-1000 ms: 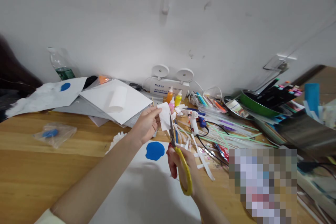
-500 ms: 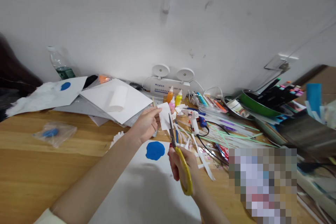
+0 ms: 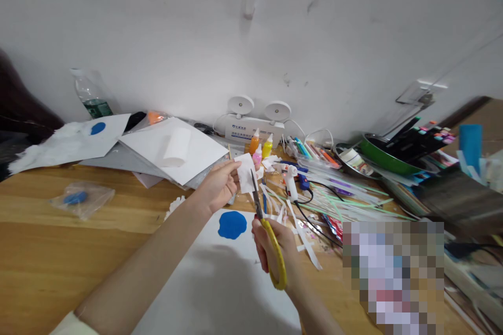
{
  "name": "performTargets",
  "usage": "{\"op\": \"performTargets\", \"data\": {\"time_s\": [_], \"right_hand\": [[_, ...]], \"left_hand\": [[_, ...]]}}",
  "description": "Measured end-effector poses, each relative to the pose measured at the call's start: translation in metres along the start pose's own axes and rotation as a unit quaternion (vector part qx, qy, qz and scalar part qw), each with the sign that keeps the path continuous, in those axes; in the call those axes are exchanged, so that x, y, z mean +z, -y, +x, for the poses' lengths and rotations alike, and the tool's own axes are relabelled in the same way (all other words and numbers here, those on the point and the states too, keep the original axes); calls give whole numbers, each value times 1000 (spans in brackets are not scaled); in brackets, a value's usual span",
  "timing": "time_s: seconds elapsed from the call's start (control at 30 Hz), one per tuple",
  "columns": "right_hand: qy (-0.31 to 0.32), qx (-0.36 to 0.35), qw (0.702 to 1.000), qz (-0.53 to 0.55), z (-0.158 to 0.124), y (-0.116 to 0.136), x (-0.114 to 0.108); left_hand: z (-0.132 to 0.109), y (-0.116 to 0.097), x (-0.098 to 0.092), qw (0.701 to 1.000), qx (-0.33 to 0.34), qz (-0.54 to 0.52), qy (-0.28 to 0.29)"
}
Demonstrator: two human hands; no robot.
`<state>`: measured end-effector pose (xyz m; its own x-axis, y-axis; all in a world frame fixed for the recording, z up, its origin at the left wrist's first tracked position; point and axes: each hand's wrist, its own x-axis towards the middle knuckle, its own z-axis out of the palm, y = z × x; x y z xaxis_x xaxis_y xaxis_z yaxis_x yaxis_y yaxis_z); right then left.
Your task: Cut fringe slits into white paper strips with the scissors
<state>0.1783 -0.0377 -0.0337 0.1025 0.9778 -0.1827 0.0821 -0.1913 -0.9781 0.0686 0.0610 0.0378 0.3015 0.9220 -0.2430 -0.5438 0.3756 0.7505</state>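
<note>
My left hand [image 3: 217, 187] pinches a small piece of white paper [image 3: 245, 172] and holds it up above the table. My right hand [image 3: 271, 245] grips yellow-handled scissors [image 3: 268, 237], whose blades point up into the lower edge of that paper. Below both hands lies a large white sheet [image 3: 220, 293] with a blue paint blob [image 3: 231, 225] on it. White paper strips [image 3: 302, 238] lie scattered just right of the scissors.
Small paint bottles [image 3: 260, 147], a white glue gun [image 3: 291, 182], markers and straws crowd the table's right side. A green bowl [image 3: 383, 157] holds pens. White sheets [image 3: 173, 152], a water bottle [image 3: 91, 97] and a plastic bag [image 3: 82, 199] lie to the left. A white device [image 3: 255, 123] stands by the wall.
The scissors have shifted slightly left and up into the paper. Both hands otherwise stay where they were.
</note>
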Motion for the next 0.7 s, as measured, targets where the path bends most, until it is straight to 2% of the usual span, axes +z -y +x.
{"op": "performTargets", "data": {"time_s": [0.27,0.43,0.53,0.7], "right_hand": [[24,-8,1000,10,2,-4,-1],[30,-7,996,78,6,-8,0],[46,-16,993,104,7,-10,-1],[61,-20,989,131,8,-12,-2]], "left_hand": [[2,0,-4,1000,-2,23,22],[-2,1,-4,990,37,130,47],[-2,3,-5,965,91,242,52],[-3,6,-10,900,173,398,38]]}}
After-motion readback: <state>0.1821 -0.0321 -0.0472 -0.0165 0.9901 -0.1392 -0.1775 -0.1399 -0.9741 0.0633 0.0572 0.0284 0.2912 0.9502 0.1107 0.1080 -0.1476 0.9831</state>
